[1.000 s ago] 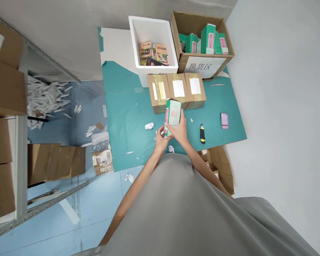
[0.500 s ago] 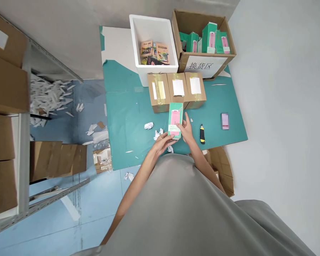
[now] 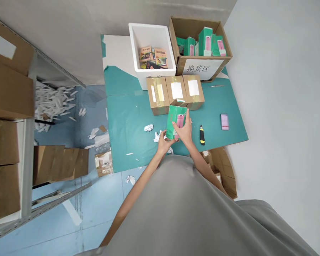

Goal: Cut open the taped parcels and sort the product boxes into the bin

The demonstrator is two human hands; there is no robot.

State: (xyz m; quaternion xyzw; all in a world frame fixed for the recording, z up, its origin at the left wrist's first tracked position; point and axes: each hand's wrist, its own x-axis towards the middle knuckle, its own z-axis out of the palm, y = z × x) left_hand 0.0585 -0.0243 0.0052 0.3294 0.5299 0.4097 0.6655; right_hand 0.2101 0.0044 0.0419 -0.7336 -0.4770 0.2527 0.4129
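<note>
Both my hands hold a green product box (image 3: pixel 171 122) with a pink bottle-shaped item printed on one face. It is raised above the front of the table, turned so that two of its sides show. My left hand (image 3: pixel 165 143) grips the lower end from the left. Across the right side lies my right hand (image 3: pixel 185 131), thumb on the front and fingers around the edge. Just beyond the box stand three brown cartons (image 3: pixel 176 93) in a row, with white labels. Crumpled paper (image 3: pixel 157 136) lies beside my left hand. To the right of my right hand is a yellow-and-black box cutter (image 3: pixel 202 135).
At the back of the green table (image 3: pixel 128 124) stand a white foam box (image 3: pixel 152 73) with small packs and a cardboard box (image 3: pixel 180 63) of green boxes. A phone (image 3: pixel 224 122) lies at right. Shelving (image 3: pixel 28 167) with cartons stands left.
The green box has been turned in my hands, from its pink front alone to a corner view with a green side showing. My left hand has shifted closer under its lower end.
</note>
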